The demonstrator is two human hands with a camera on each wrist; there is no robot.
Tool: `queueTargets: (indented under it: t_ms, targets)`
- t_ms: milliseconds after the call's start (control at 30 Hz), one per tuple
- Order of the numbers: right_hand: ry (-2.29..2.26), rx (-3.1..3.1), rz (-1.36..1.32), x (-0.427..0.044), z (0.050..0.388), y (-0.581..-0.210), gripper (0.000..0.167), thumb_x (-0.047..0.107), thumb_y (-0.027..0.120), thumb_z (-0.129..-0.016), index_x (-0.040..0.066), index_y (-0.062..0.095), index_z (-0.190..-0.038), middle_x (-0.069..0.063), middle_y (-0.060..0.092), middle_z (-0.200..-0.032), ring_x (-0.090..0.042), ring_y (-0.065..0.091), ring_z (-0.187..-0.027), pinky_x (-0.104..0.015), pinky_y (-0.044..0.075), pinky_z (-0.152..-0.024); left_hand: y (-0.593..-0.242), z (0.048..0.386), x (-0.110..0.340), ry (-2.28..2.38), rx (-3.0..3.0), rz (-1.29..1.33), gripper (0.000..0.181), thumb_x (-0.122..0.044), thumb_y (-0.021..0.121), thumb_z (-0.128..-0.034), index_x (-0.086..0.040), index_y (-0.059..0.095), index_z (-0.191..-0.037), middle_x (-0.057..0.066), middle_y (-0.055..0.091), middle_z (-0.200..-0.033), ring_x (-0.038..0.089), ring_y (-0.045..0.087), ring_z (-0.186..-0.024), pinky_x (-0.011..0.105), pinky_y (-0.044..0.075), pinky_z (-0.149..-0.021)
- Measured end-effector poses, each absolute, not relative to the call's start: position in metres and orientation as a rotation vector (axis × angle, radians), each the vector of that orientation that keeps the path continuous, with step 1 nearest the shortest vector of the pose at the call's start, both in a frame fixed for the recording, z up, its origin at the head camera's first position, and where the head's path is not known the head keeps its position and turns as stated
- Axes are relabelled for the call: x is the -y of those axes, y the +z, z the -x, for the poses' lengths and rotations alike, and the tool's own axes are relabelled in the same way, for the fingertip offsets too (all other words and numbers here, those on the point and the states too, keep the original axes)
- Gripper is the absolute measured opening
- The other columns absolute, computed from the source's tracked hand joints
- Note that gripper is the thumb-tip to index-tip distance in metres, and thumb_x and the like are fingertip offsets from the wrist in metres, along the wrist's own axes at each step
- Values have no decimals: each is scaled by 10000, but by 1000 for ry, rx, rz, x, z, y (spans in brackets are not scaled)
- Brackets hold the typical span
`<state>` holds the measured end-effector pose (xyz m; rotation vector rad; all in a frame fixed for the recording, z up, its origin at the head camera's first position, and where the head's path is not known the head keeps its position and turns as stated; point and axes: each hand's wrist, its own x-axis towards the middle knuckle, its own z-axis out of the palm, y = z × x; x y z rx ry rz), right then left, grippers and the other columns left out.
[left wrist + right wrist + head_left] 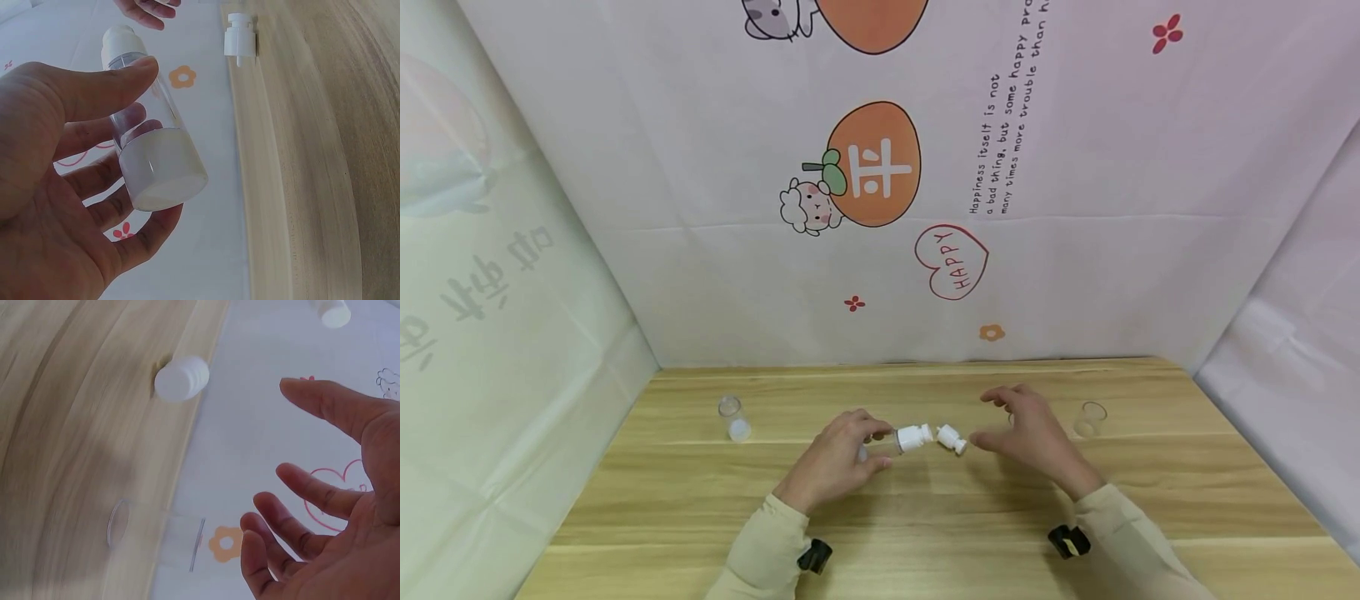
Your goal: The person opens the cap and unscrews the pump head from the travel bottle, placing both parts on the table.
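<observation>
My left hand (838,454) grips a clear pump bottle (164,169) with a white base and a white pump head (914,437) on its top end. In the left wrist view the thumb lies across the bottle's upper part and the fingers curl behind it. A second white pump head (951,439) lies on the table just right of the held bottle. Beside that loose pump head, my right hand (1028,429) is held with fingers spread and nothing in them. The right wrist view shows a clear cap (156,540) below the loose pump head.
At the table's left stands another clear bottle (734,418) with a white part at its bottom. Toward the right is a clear cylinder (1091,418). A printed white cloth (737,275) rises behind the wooden table (925,542), with more cloth on both sides.
</observation>
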<state>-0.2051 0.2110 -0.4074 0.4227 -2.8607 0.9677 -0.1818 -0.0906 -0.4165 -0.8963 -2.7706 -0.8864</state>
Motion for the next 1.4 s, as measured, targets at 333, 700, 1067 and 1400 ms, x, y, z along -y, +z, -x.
queueTargets:
  t_ms: [333,700,1067,1400]
  targets:
    - [1087,2828,-605,-199,197,-409,589,284,914,-755,52,661,-1233,-68,606,-1103,-284,561,-1030,-460,500,-838,-416,180,88,-869,2770,883,376,-246,802,-890,-86,717,-1220,28,683,-1060,150,578,-943,323,506,-814]
    - [1290,2799,-719,-192,196,-413,592,308,885,-796,45,636,-1263,-102,647,-1152,-315,618,-1028,-485,535,-841,-415,178,86,-879,2741,885,363,-235,807,-890,-78,721,-1205,43,683,-1072,166,589,-967,345,517,-828]
    - [1387,2809,-839,-177,195,-409,531,285,854,-842,39,625,-1253,-73,665,-1053,-306,650,-930,-311,560,-752,-415,177,81,-864,2699,894,348,-209,837,-862,-104,730,-1175,6,673,-1061,146,572,-956,330,510,-802]
    - [1479,2799,-927,-166,193,-411,430,249,812,-888,19,648,-1212,-22,634,-892,-195,608,-803,-282,549,-694,-416,176,77,-809,2642,925,360,-194,875,-819,-107,733,-1138,17,670,-1037,156,577,-937,321,513,-781]
